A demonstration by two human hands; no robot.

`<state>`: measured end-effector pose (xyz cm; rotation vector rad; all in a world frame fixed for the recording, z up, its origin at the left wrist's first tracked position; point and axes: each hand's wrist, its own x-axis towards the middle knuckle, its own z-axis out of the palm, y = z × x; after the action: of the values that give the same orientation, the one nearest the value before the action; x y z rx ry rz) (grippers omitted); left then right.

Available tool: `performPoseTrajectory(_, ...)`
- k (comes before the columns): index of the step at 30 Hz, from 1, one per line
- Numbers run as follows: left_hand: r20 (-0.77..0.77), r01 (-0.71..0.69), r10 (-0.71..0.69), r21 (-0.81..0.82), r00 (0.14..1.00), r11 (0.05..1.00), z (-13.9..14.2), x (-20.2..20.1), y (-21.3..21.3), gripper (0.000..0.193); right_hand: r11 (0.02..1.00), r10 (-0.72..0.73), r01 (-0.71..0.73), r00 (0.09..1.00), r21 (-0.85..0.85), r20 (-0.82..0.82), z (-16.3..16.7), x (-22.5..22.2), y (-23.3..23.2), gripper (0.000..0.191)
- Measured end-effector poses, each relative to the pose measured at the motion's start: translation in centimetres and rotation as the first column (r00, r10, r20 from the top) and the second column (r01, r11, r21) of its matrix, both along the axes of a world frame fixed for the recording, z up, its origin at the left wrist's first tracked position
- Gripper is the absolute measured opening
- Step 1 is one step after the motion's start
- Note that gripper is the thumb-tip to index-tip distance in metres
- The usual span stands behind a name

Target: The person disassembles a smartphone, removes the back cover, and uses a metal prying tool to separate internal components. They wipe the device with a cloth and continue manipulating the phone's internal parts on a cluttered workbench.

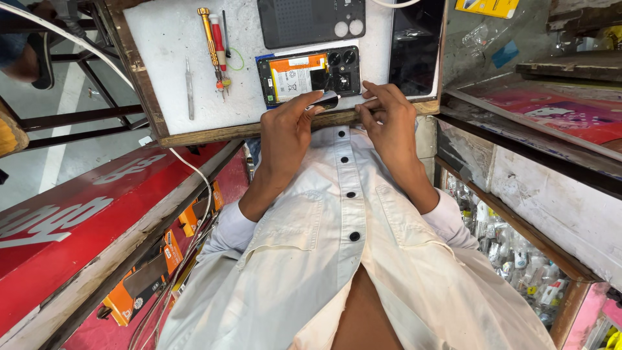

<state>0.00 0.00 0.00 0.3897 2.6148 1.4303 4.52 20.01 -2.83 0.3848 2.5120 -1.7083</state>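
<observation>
An opened phone (pixel 310 76) lies on the white worktop (pixel 168 45), its orange-labelled battery and camera holes exposed. My left hand (pixel 288 126) pinches a small dark flat part (pixel 326 100) at the near edge of the phone. Just to its right, my right hand (pixel 385 113) has its fingertips bunched close to that same part, above the worktop's wooden front edge. The phone's black back cover (pixel 311 21) sits just beyond the phone, and a dark screen panel (pixel 416 46) lies to the right.
Two screwdrivers (pixel 215 45), one gold and one red, and metal tweezers (pixel 189 87) lie on the worktop's left. A white cable (pixel 194 175) hangs off the edge. Red panel at left, glass case of small parts at lower right, yellow box at top right.
</observation>
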Motion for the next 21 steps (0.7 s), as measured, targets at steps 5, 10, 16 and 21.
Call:
performPoseTrajectory(5,0.008,0.011,-0.011,-0.005,1.000,1.000,-0.51,-0.01,0.41,0.027,1.000,0.019,-0.019,0.999,0.013,-0.035,-0.17,0.16,0.35,0.043)
performPoseTrajectory(10,-0.006,0.028,-0.028,0.014,1.000,1.000,-0.76,0.56,0.28,0.028,1.000,0.014,-0.014,1.000,0.016,0.013,-0.24,0.66,-0.06,0.041)
performPoseTrajectory(16,-0.002,0.039,-0.039,0.021,0.999,0.999,-1.05,0.56,0.64,0.027,1.000,0.013,-0.013,1.000,-0.007,0.015,-0.41,0.89,-0.11,0.039)
performPoseTrajectory(21,-0.022,0.059,-0.059,0.013,0.998,0.998,-0.87,0.30,0.84,0.028,1.000,0.013,-0.013,1.000,-0.023,0.015,-0.35,0.72,0.01,0.038)
